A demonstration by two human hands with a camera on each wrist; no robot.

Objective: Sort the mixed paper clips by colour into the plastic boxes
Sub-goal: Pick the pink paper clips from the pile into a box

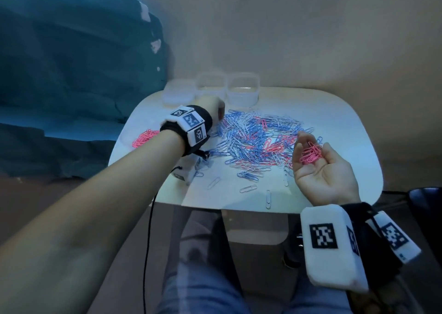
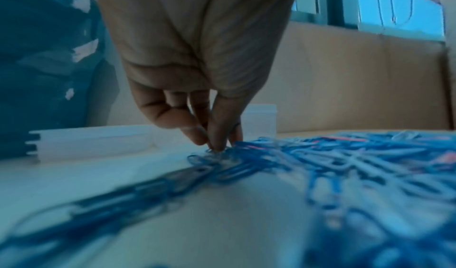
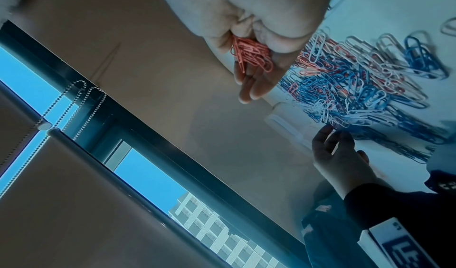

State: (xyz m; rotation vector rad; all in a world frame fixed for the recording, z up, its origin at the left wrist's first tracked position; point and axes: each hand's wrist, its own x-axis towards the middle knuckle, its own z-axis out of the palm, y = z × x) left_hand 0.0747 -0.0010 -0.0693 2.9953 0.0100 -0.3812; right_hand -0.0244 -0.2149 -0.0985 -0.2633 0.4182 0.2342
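Observation:
A mixed pile of blue, white and pink paper clips (image 1: 253,139) covers the middle of the white table (image 1: 334,122). My left hand (image 1: 218,116) reaches down at the pile's far left edge. In the left wrist view its thumb and fingertips (image 2: 216,146) pinch a clip there; the clip's colour is blurred. My right hand (image 1: 311,144) lies palm up at the pile's right side, cupped round a bunch of pink paper clips (image 1: 311,154) (image 3: 251,55). Clear plastic boxes (image 1: 242,91) (image 1: 211,86) stand at the table's back edge. A sorted pink heap (image 1: 144,138) lies at the left edge.
A low stack of clear lids or boxes (image 2: 86,141) sits left of the boxes. A few loose clips (image 1: 267,199) lie near the table's front edge. Dark teal cloth (image 1: 71,74) hangs to the left, a tan wall stands behind, and a black cable (image 1: 148,230) runs down.

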